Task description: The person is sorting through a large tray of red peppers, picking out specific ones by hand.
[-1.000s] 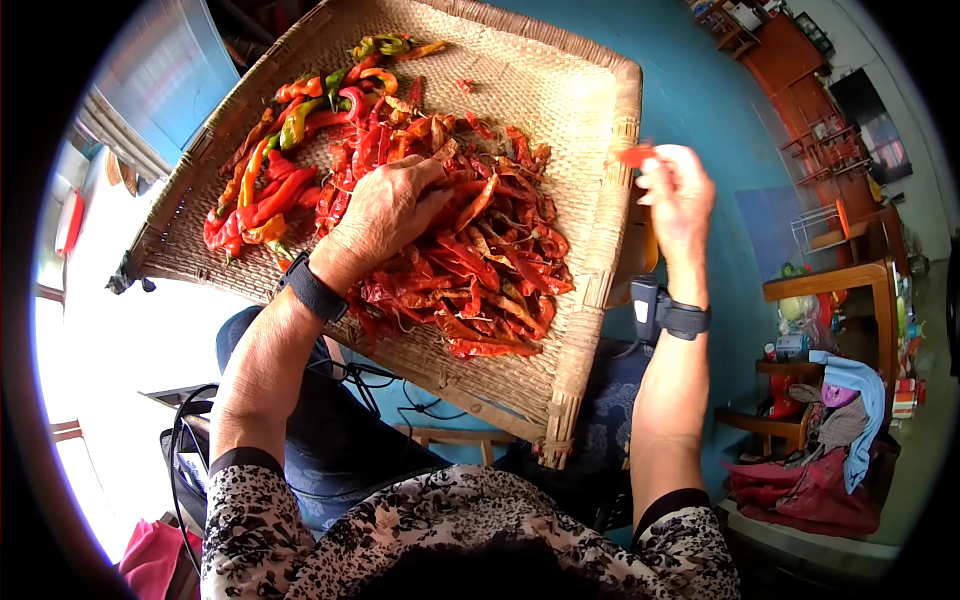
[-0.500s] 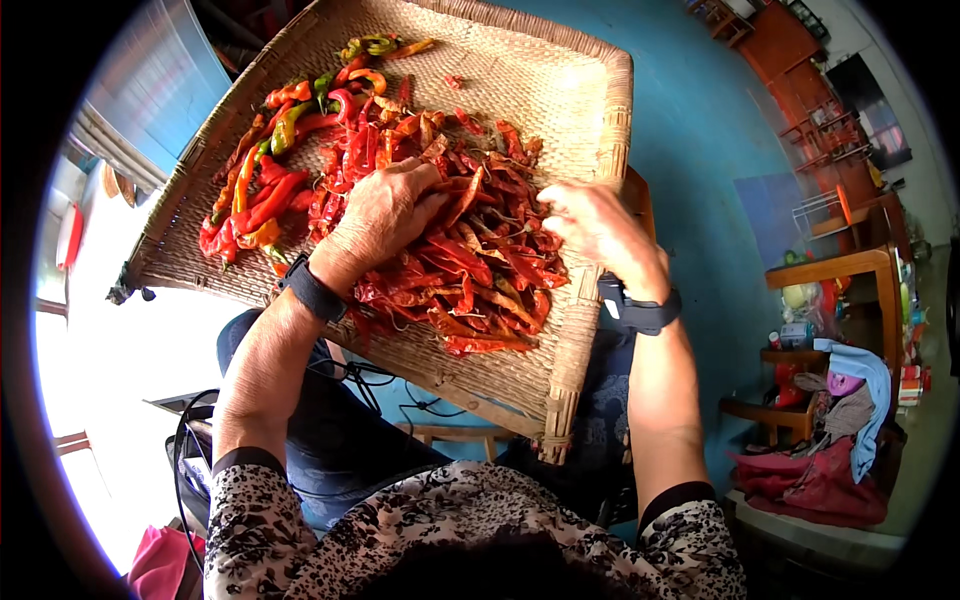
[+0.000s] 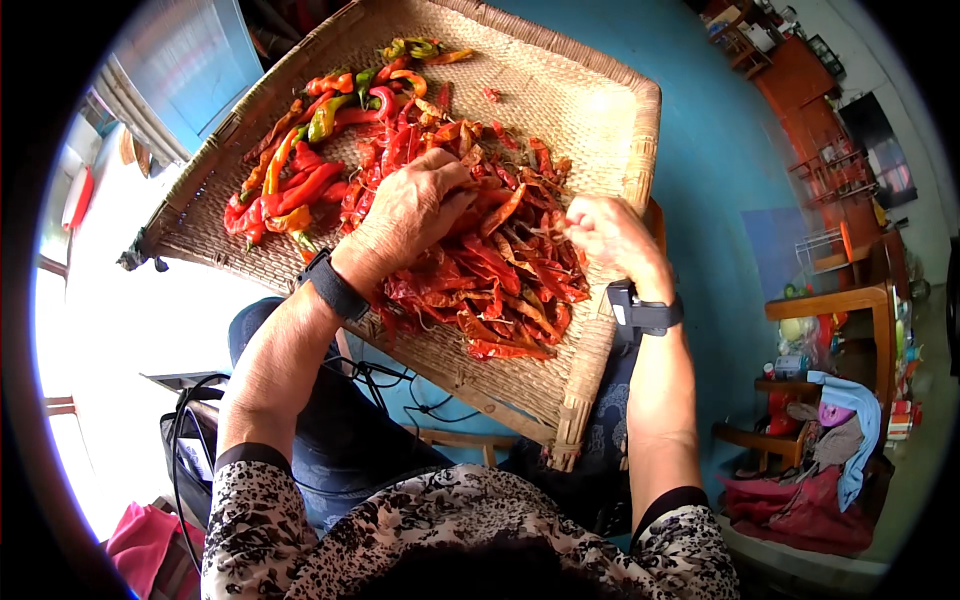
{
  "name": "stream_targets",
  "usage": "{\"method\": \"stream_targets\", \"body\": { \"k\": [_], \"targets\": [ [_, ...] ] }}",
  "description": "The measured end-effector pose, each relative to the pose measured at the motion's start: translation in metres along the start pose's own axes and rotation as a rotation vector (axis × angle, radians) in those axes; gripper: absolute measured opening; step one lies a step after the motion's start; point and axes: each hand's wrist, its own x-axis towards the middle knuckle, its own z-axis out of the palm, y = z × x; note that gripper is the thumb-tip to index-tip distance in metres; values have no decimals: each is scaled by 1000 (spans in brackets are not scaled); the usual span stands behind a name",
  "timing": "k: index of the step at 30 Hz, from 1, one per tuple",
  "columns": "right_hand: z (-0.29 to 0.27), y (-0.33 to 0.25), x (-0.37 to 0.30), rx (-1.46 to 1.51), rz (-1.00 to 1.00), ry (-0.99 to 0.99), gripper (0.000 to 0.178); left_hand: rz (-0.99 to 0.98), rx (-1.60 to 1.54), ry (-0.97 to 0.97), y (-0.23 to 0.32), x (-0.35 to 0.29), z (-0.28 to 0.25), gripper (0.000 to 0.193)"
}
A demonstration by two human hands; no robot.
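A big flat woven tray made of tan straw (image 3: 590,110) rests on the person's lap and tilts a little. A heap of dried red chilli peppers (image 3: 500,275) lies in the middle of the tray. Fresher red, orange and green peppers (image 3: 300,180) lie beside the heap, toward the left edge of the tray.

The left hand (image 3: 405,215) lies palm down on top of the dried heap. Its fingers are bent and press into the peppers, but it is hard to tell if it holds one. A black band (image 3: 332,285) goes around the left wrist.

The right hand (image 3: 615,240) is at the right side of the heap, close to the tray's rim. Its fingers are curled in and pinch at the peppers there. A black band with a small box (image 3: 640,312) sits on the right wrist.

To the right stands a blue wall (image 3: 730,200), and wooden chairs with piled clothes (image 3: 830,440) are farther off.
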Motion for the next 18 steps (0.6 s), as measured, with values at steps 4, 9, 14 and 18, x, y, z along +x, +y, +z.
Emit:
{"method": "stream_targets", "body": {
  "k": [4,9,14,18],
  "targets": [
    [-17,2,-9,405,-106,126,13,37,-44,80,0,5,0,17],
    [-22,-7,-17,530,-36,164,16,-5,-75,39,1,6,1,17],
    [-33,0,-25,712,-27,375,19,7,-45,16,-2,9,11,18],
    [-42,32,-33,538,31,725,16,3,-74,39,2,11,11,17]
  ]
}}
